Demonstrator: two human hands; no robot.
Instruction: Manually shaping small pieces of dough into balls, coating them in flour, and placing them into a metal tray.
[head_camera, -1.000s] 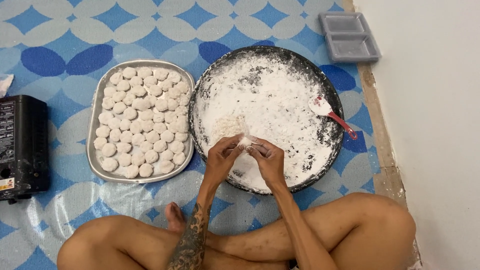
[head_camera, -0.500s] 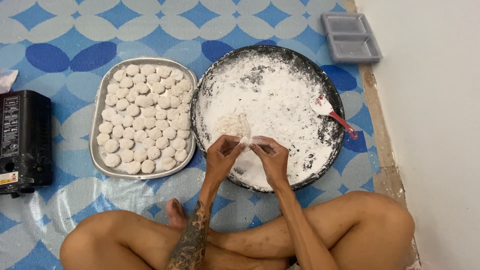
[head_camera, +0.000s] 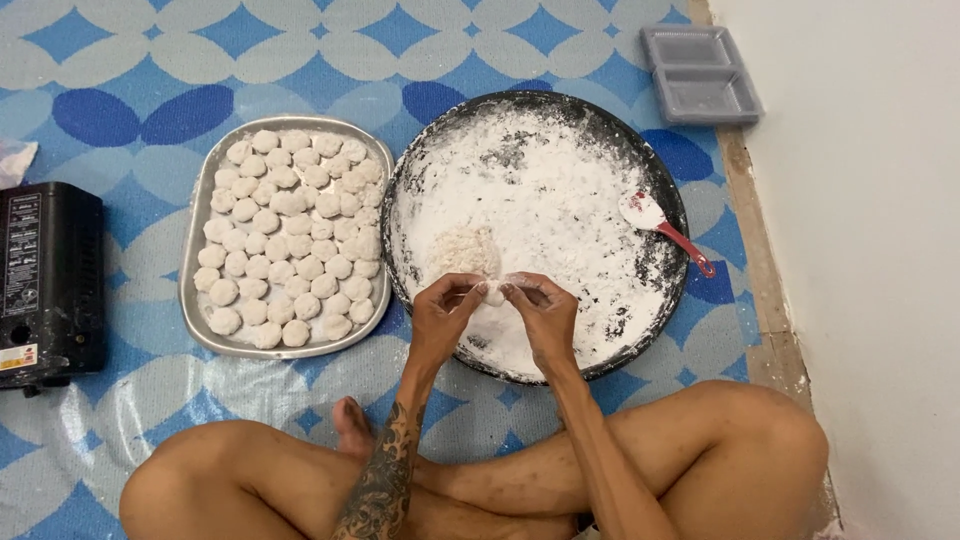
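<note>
Fig.: shaping step. Left hand (head_camera: 442, 312) & right hand (head_camera: 543, 315) met, fingertips pinched together on a small dough piece (head_camera: 494, 295) over the floured round pan (head_camera: 672, 170), beside a dough mound (head_camera: 463, 250). Next move prob. calls for rounding it, then placing w/ the balls on the tray (head_camera: 196, 215).

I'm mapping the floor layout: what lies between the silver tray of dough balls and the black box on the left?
Nothing in the head view: only bare blue-patterned mat separates the silver tray from the black box.
</note>
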